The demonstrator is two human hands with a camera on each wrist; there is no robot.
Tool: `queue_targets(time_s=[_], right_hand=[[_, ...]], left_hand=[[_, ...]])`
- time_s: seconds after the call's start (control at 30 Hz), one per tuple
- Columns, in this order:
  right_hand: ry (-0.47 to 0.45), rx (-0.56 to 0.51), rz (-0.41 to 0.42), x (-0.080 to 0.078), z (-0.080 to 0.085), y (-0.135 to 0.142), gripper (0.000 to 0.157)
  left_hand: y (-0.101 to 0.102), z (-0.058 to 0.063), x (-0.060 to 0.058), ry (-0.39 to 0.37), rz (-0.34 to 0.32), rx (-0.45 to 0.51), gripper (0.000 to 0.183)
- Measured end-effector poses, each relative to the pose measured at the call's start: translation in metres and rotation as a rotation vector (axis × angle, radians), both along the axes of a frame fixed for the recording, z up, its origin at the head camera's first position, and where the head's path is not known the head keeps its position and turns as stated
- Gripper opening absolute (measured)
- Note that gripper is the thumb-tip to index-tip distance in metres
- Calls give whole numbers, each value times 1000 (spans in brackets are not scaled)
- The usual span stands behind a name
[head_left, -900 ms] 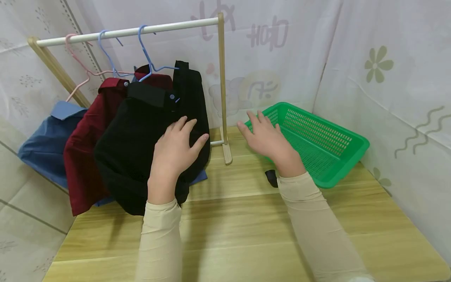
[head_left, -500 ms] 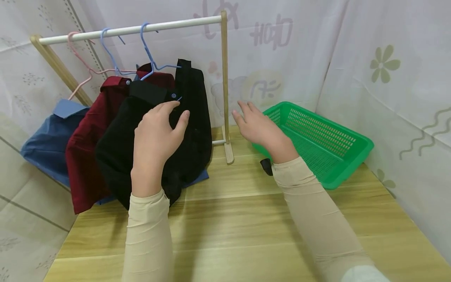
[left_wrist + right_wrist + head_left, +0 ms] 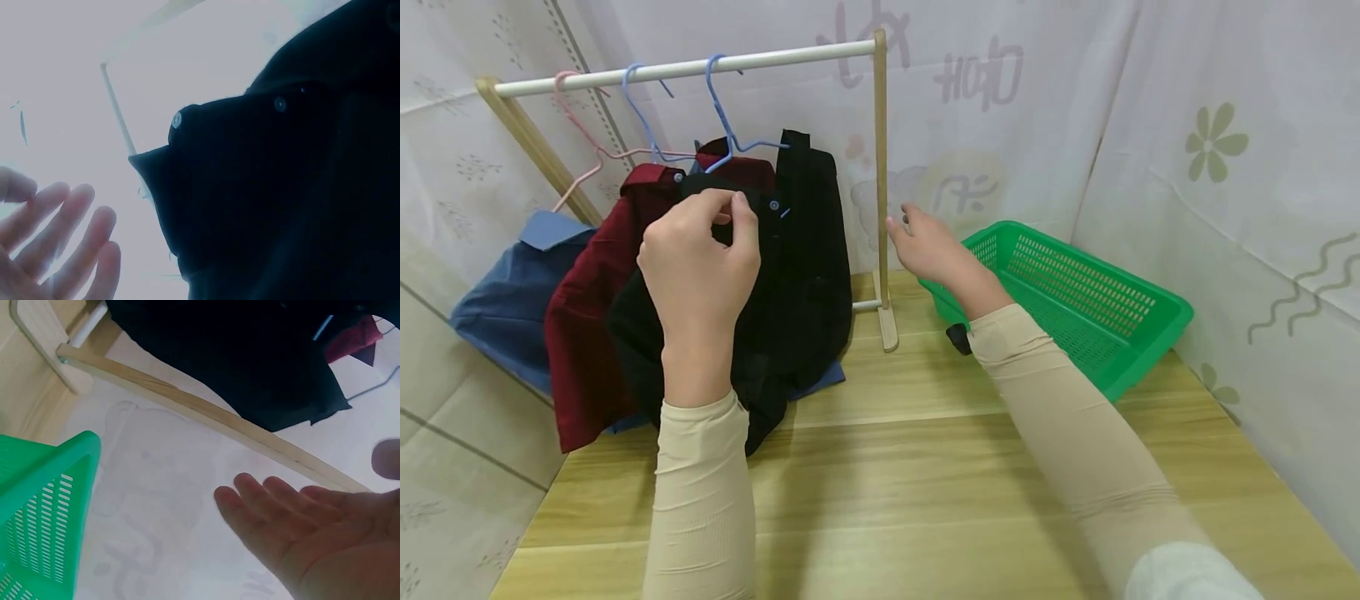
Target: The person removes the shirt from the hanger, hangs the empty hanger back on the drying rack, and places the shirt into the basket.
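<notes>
My left hand is raised in front of a black shirt, its fingers loosely curled and the thumb meeting the index finger. In the left wrist view these fingers hold nothing and stand apart from the shirt's dark, buttoned edge. The black shirt hangs from a blue hanger on a small clothes rack. Close to the rack's right wooden post, my right hand has relaxed fingers, with nothing in the palm in the right wrist view.
A dark red shirt and a blue garment hang further left, near a pink hanger and another blue one. A green plastic basket stands at the right on the wooden table. Curtains enclose the back.
My left hand has moved left and up, its thumb and index finger coming together. My right hand has shifted left and up, toward the rack's post.
</notes>
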State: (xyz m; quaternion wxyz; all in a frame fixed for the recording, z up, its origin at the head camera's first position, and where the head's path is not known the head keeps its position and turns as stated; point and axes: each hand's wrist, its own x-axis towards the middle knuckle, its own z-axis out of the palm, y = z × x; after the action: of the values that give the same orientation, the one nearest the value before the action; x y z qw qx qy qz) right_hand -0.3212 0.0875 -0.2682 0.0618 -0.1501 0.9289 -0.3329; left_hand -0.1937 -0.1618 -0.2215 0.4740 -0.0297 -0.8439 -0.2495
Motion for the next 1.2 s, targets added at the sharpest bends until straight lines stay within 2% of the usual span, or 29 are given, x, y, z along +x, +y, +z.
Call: queue_targets(time_s=[0.27, 0.4, 0.53, 0.63, 0.73, 0.9, 1.03, 1.2], right_hand=[[23, -177, -53, -18, 1, -10, 70], [20, -297, -88, -24, 0, -13, 71], [26, -406, -104, -30, -5, -16, 69], [54, -451, -102, -35, -10, -18, 67], [68, -512, -95, -39, -14, -20, 65], [46, -648, -96, -47, -22, -23, 63], [30, -705, -107, -55, -29, -26, 61], [9, -766, -103, -65, -35, -31, 62]], left_hand=[[-14, 6, -3, 59, 145, 126, 42], [-20, 7, -4, 17, 224, 124, 42], [-21, 6, -4, -71, 281, 120, 42], [-20, 4, -5, -128, 302, 116, 45], [-20, 2, -6, -150, 315, 113, 48], [-20, 4, -9, -198, 342, 121, 51], [-19, 5, -11, -259, 364, 118, 52], [-15, 1, -14, -274, 371, 98, 55]])
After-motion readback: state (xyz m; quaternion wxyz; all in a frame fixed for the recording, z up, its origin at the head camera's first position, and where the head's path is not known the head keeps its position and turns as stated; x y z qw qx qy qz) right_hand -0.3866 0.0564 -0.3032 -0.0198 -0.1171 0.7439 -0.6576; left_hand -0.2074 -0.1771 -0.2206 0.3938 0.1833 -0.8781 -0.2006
